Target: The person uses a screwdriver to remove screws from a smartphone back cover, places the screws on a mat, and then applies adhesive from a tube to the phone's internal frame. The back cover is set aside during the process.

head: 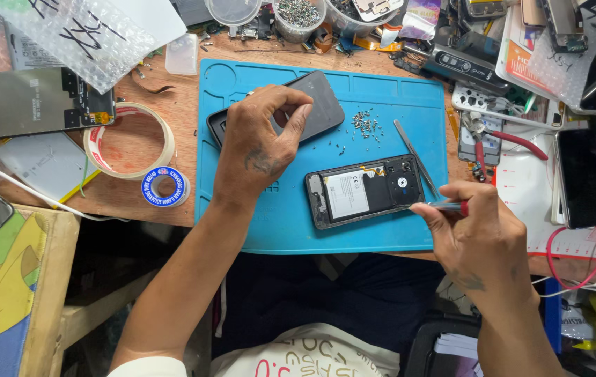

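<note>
The left hand rests on the dark back cover near the blue mat's far-left corner, fingers curled over it and gripping its edge. The right hand, at the mat's near-right corner, is closed around a red-handled screwdriver whose tip is just beside the opened phone lying mid-mat. Loose screws and tweezers lie beyond the phone.

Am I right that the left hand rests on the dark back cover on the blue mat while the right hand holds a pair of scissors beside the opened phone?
Not quite: the head view shows the right hand holding a red-handled screwdriver, not scissors.
</note>
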